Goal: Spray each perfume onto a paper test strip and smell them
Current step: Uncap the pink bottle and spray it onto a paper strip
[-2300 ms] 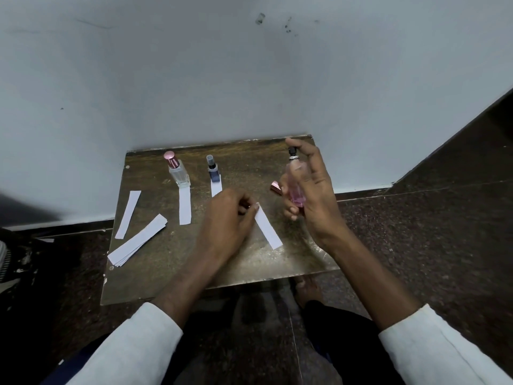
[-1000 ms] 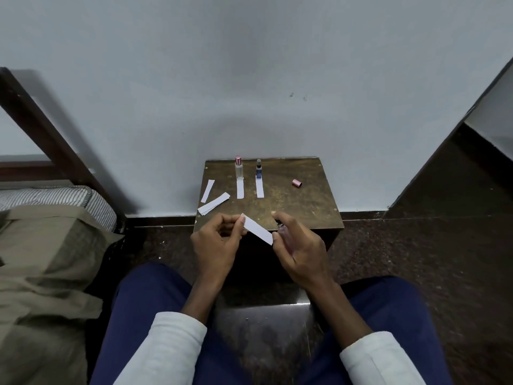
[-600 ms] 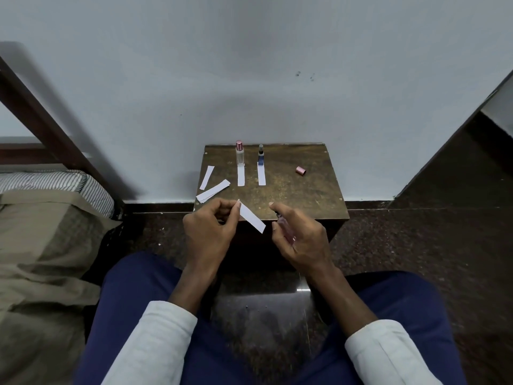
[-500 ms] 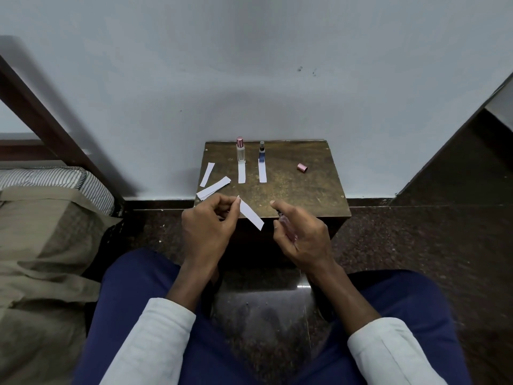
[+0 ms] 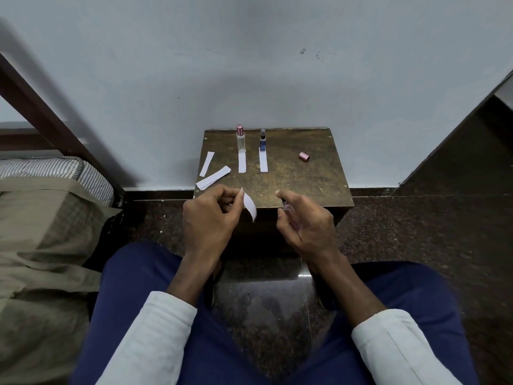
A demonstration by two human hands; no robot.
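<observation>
My left hand (image 5: 208, 218) pinches one end of a white paper strip (image 5: 250, 204), which hangs down and to the right. My right hand (image 5: 306, 223) grips a pink perfume bottle (image 5: 291, 216), mostly hidden by my fingers, with my index finger over its top. The bottle sits a short gap to the right of the strip. On the small brown table (image 5: 305, 176), a clear bottle with a pink cap (image 5: 241, 137) and a blue bottle (image 5: 262, 141) stand at the back, each with a paper strip (image 5: 242, 162) lying in front of it.
A loose pink cap (image 5: 304, 156) lies on the table's right side. A single strip (image 5: 207, 163) and a small stack of strips (image 5: 213, 177) lie at the table's left. A bed with a striped mattress (image 5: 55, 173) is on the left. The wall stands right behind the table.
I have drawn back from the table, and both hands now hang in front of its near edge. The strip has swung from pointing right to hanging more downward. My right hand moved slightly right.
</observation>
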